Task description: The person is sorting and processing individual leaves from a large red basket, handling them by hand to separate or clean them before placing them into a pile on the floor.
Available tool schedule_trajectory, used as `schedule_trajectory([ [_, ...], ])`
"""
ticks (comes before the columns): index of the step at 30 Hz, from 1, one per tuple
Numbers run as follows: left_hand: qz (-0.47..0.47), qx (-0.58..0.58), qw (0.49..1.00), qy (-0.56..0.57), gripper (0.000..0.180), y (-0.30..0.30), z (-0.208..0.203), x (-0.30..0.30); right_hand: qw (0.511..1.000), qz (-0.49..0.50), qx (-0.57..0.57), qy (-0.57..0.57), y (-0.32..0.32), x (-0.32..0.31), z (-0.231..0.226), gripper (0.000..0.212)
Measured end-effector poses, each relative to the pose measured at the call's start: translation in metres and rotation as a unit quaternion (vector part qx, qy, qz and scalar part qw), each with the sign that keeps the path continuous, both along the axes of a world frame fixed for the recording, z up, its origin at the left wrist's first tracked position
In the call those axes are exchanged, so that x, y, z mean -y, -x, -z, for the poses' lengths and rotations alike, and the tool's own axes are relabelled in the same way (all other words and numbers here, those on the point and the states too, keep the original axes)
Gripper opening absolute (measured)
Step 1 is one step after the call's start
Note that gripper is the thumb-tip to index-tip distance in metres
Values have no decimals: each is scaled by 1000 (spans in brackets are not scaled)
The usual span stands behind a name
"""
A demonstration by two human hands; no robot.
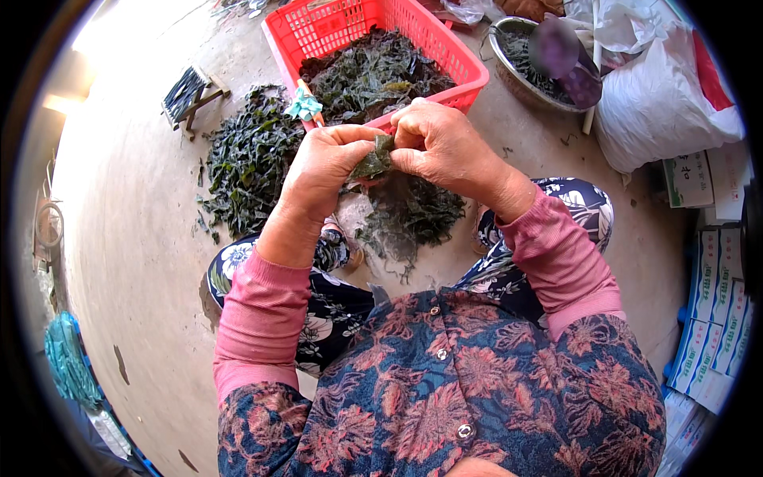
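Observation:
Between my two hands is a small piece of dark green seaweed [373, 161], held in front of the near edge of a red plastic basket [463, 63]. My left hand [324, 165] pinches the piece from the left, with thumb and fingers closed. From the right, my right hand [447, 147] grips it with curled fingers. Dark seaweed [373, 71] fills much of the basket. Below my hands, a loose heap of seaweed [413, 211] lies on the floor between my feet. A larger seaweed pile [253, 163] spreads to the left of the basket.
A small folding stool [191, 99] stands at the far left. At the far right are a metal basin [520, 83] with seaweed and a full white sack [664, 103]. Stacked cartons [707, 298] line the right side. Teal plastic bags [70, 362] lie at the lower left.

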State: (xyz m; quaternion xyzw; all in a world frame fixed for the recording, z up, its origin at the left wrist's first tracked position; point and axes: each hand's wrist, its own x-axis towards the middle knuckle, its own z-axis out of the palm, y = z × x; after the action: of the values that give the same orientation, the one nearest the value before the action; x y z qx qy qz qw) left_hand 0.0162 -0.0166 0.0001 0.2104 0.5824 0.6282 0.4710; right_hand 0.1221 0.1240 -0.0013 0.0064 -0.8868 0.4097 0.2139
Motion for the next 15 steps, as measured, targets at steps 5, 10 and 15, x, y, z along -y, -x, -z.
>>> schedule_trajectory([
  [5,19,-44,999,-16,17,1,2,1,994,15,-26,-104,-2,2,-7,11],
  [10,28,29,999,-28,24,11,10,1,999,7,7,-31,-4,1,-4,16],
  [15,-8,-34,999,-38,25,7,5,-1,990,1,76,115,-4,-1,-7,21],
])
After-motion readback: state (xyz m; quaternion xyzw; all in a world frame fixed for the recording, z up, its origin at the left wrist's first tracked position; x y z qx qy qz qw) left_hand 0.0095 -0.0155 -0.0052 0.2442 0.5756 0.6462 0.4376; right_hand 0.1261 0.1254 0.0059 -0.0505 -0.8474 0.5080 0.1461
